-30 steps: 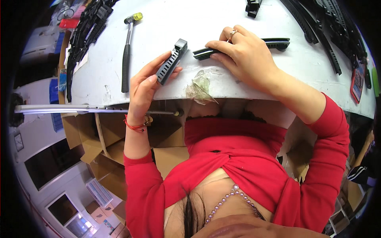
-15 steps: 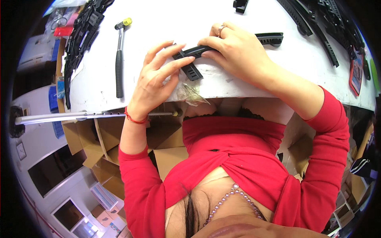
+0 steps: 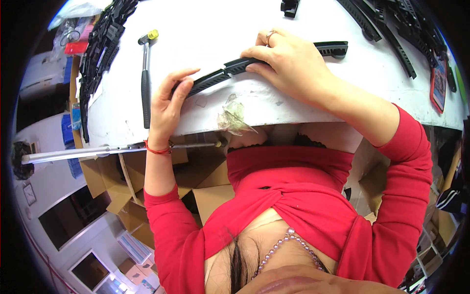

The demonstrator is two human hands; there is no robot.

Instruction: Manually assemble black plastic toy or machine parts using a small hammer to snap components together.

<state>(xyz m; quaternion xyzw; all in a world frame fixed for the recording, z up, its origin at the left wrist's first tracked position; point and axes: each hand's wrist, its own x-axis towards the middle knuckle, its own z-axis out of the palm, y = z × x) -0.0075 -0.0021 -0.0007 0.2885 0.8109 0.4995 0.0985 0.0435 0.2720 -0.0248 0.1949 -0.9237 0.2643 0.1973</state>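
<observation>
Two black slotted plastic strips lie almost in line over the white table (image 3: 196,29), with their ends meeting at a small step. My left hand (image 3: 169,105) pinches the outer end of the left strip (image 3: 210,82) between thumb and fingers. The right strip (image 3: 332,48) is gripped by my right hand (image 3: 296,66), whose thumb presses near its inner end; the hand covers the strip's middle. Whether the two ends are locked together I cannot tell. Close to the table's front edge, just below the strips, sits a crumpled clear plastic scrap (image 3: 234,116).
A hammer (image 3: 145,83) with a yellow tip lies left of my left hand. Black parts are heaped at the left edge (image 3: 105,46) and far right (image 3: 411,27), beside a red-edged phone (image 3: 439,88). A small black piece (image 3: 290,7) is at the back. Cardboard boxes (image 3: 213,198) stand below.
My left hand has moved left and down, to the outer end of the left strip. That strip has swung from lying crosswise to nearly in line with the right one. My right hand has barely moved.
</observation>
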